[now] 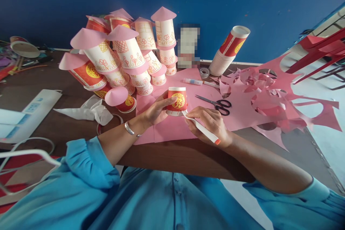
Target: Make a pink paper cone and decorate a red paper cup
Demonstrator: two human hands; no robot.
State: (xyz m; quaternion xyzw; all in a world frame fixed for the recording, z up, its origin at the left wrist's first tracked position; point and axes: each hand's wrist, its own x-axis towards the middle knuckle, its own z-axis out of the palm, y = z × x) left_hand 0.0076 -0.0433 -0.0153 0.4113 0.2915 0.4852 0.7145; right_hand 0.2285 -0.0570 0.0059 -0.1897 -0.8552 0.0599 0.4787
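Note:
My left hand (157, 109) is closed around a red and white paper cup (177, 97) with a yellow emblem, its thumb across the front. Short marks run along the cup's white lower band. In my right hand (208, 122) is a white marker (203, 132) with an orange end, its other end at the lower right edge of the cup. Whether the tip touches the cup I cannot tell. Pink paper (172, 131) lies beneath both hands. Scissors (218, 105) with dark handles rest just beyond my right hand.
Several paper-cup towers with pink cone roofs (122, 33) stand back left. A leaning cup stack (222, 63), a tape roll (204, 72) and a glue stick (192, 81) sit at the back. Cut pink scraps (280, 99) spread right; a crumpled tissue (90, 110) and white cable (29, 153) lie left.

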